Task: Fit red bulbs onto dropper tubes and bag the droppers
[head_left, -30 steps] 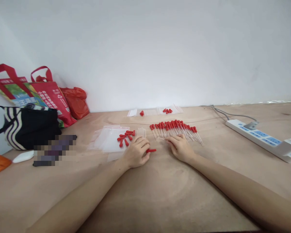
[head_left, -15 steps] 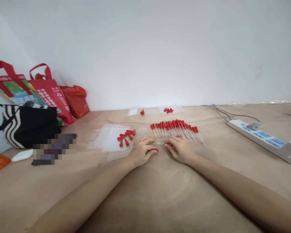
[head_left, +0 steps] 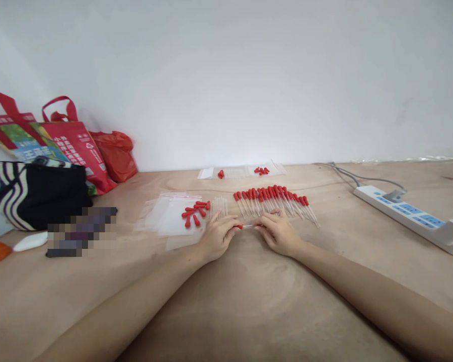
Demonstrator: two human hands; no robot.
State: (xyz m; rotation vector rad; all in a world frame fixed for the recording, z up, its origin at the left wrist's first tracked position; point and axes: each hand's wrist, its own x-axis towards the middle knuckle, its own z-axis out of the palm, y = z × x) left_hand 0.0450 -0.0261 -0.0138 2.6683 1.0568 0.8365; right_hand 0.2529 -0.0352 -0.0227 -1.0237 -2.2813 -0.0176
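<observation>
Between finger and thumb, my left hand pinches a red rubber bulb. My right hand grips a thin clear glass tube whose bare end points left and meets the bulb's mouth; whether it sits inside I cannot tell. Just beyond my right hand lies a row of droppers, red bulbs at the far end and clear tubes toward me. Several loose red bulbs rest on clear zip bags to the left. Bare glass tubes lie behind my left hand.
Near the wall are more bags with red bulbs and tubes. A white power strip with a grey cable stands at the right. On the left are shopping bags, a black striped bag, a white object and a blurred dark item.
My left hand has raised the red bulb from below the tube into line with its end, and the two now meet. My right hand has barely moved.
</observation>
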